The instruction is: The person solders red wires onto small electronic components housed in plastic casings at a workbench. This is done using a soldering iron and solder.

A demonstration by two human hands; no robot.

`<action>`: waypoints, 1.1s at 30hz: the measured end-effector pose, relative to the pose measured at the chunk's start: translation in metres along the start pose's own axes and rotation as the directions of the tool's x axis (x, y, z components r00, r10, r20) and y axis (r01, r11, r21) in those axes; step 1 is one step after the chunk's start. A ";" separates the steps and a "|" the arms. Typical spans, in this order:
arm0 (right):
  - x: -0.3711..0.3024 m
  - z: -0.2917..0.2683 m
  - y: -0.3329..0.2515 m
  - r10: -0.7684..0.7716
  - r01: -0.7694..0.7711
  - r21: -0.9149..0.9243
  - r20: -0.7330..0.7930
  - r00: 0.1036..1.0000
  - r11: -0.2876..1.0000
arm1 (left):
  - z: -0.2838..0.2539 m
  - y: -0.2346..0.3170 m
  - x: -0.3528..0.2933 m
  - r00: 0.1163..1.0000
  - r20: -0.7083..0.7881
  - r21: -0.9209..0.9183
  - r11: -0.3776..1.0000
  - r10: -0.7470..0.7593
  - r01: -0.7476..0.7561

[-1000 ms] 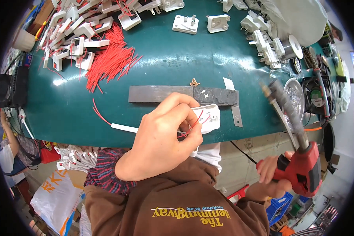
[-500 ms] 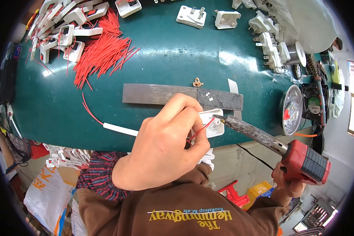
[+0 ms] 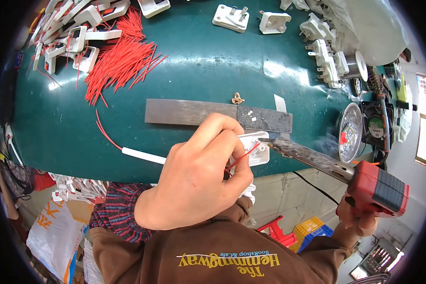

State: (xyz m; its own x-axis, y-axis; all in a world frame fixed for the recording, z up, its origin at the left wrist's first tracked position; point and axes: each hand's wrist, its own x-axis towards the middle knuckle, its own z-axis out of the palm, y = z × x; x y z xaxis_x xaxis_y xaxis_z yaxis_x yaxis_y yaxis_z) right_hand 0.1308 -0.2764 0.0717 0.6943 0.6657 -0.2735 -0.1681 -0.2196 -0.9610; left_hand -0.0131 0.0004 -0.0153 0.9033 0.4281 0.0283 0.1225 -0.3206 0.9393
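Observation:
My left hand (image 3: 194, 175) is closed in a pinch around a thin red wire (image 3: 244, 156) over a small white plastic housing (image 3: 259, 158) at the table's near edge. A white sleeve (image 3: 144, 156) with red wire coming out of its end runs leftward from behind this hand. My right hand (image 3: 359, 221) grips the red and black handle of a soldering iron (image 3: 312, 160). Its dark tip points left into the housing, close by the wire's end; whether they touch I cannot tell. The left fingers hide part of the housing.
Behind the housing lies a dark metal bar (image 3: 189, 111), with a small brass piece (image 3: 237, 98) beyond. Red wires (image 3: 118, 66) and white clip-shaped parts (image 3: 85, 59) are heaped at far left. White plug parts (image 3: 324, 61), a solder spool (image 3: 359, 66) and a metal dish (image 3: 350, 132) stand right.
The soldering iron and my right hand have shifted a little to the right, the tip drawing back slightly. My left hand stays in place with its pinch on the wire.

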 end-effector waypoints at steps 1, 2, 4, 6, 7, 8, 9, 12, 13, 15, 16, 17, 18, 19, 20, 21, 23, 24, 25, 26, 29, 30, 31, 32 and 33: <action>0.003 0.004 -0.005 0.084 -0.085 0.026 0.014 0.996 0.996 | 0.000 0.000 0.000 1.000 -0.002 0.003 1.000 0.002 -0.002; 0.005 0.001 -0.003 0.085 -0.085 0.028 0.018 0.996 0.996 | 0.001 0.000 0.000 1.000 -0.004 0.006 1.000 0.000 0.000; 0.006 -0.010 0.003 -0.072 0.084 -0.070 0.160 0.984 0.994 | -0.001 0.001 0.000 1.000 -0.004 0.020 1.000 0.019 -0.019; 0.010 -0.023 0.004 -0.070 0.112 -0.143 0.270 0.960 0.983 | -0.002 0.001 0.000 1.000 -0.003 0.023 1.000 0.019 -0.018; 0.012 -0.026 0.004 -0.058 0.147 -0.209 0.378 0.924 0.967 | -0.001 0.001 0.000 1.000 -0.001 0.029 0.999 0.017 -0.017; 0.012 -0.025 0.004 -0.059 0.147 -0.208 0.378 0.924 0.967 | -0.001 0.001 0.000 1.000 -0.001 0.030 0.999 0.017 -0.017; 0.013 -0.020 0.004 -0.064 0.134 -0.192 0.332 0.941 0.972 | 0.000 0.001 0.000 1.000 -0.001 0.031 0.999 0.016 -0.016; 0.010 0.003 0.001 -0.039 0.053 -0.149 0.094 0.995 0.987 | 0.001 0.000 0.001 1.000 0.002 0.039 0.999 0.016 -0.016; 0.007 0.008 0.001 -0.001 -0.010 -0.112 -0.097 0.995 0.994 | 0.001 0.000 0.001 1.000 0.003 0.045 0.999 0.017 -0.017; -0.011 -0.018 0.019 -0.120 0.090 -0.190 -0.148 0.982 0.978 | -0.002 0.000 0.000 1.000 0.000 0.042 0.999 0.020 -0.020; -0.012 -0.023 0.024 -0.237 0.184 -0.262 -0.188 0.953 0.947 | -0.001 0.001 0.000 1.000 0.000 0.049 0.999 0.020 -0.020; -0.013 -0.025 0.024 -0.238 0.185 -0.262 -0.188 0.953 0.947 | -0.001 0.001 0.000 1.000 0.000 0.049 0.999 0.020 -0.020; -0.008 -0.019 0.021 -0.242 0.205 -0.272 -0.111 0.964 0.940 | 0.000 0.001 0.001 1.000 0.001 0.058 0.998 0.023 -0.023; -0.003 -0.016 0.017 -0.245 0.226 -0.282 -0.033 0.969 0.933 | 0.000 0.002 0.001 1.000 0.002 0.065 0.998 0.026 -0.026; 0.002 -0.017 0.013 -0.246 0.227 -0.280 -0.034 0.969 0.933 | 0.001 0.002 0.001 1.000 0.002 0.067 0.997 0.026 -0.027; 0.008 -0.017 0.008 -0.163 0.174 -0.122 0.095 0.982 0.977 | 0.001 0.002 0.001 1.000 -0.002 0.071 0.997 0.029 -0.029; 0.011 -0.012 0.005 -0.098 0.093 0.030 0.235 0.967 0.995 | 0.001 0.001 0.001 0.999 -0.008 0.076 0.997 0.031 -0.030; 0.011 -0.004 0.006 -0.055 0.043 0.092 0.135 0.989 0.995 | 0.001 0.001 0.001 0.999 -0.009 0.075 0.997 0.031 -0.030; 0.011 0.001 0.007 -0.005 -0.001 0.158 0.036 0.999 0.987 | 0.002 0.000 0.001 0.999 -0.010 0.074 0.997 0.032 -0.031; 0.011 -0.002 0.007 -0.005 -0.001 0.159 0.037 0.999 0.987 | 0.002 0.000 0.001 0.999 -0.011 0.076 0.997 0.031 -0.030; 0.002 -0.009 0.013 0.061 -0.066 0.136 0.041 0.997 0.988 | 0.000 0.001 0.002 1.000 -0.001 0.065 0.997 0.029 -0.029; -0.004 -0.009 0.023 -0.013 0.030 0.105 -0.160 0.987 0.994 | 0.000 0.001 0.002 1.000 -0.001 0.064 0.998 0.030 -0.030; -0.007 -0.010 0.028 -0.092 0.118 0.056 -0.351 0.932 0.991 | 0.000 0.002 0.002 1.000 -0.002 0.062 0.998 0.031 -0.031; -0.007 -0.012 0.027 -0.091 0.118 0.055 -0.350 0.932 0.991 | 0.000 0.002 0.002 1.000 -0.003 0.062 0.998 0.030 -0.030; -0.006 -0.011 0.023 -0.054 0.070 0.048 -0.282 0.958 0.996 | 0.000 0.002 0.002 1.000 -0.002 0.064 0.997 0.030 -0.030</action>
State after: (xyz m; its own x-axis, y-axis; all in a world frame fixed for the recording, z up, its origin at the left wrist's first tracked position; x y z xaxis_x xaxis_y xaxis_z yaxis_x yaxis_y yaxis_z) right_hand 0.1304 -0.2933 0.0512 0.8715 0.4484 -0.1988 -0.1523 -0.1379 -0.9787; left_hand -0.0112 0.0005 -0.0133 0.9057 0.4201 0.0570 0.1219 -0.3867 0.9141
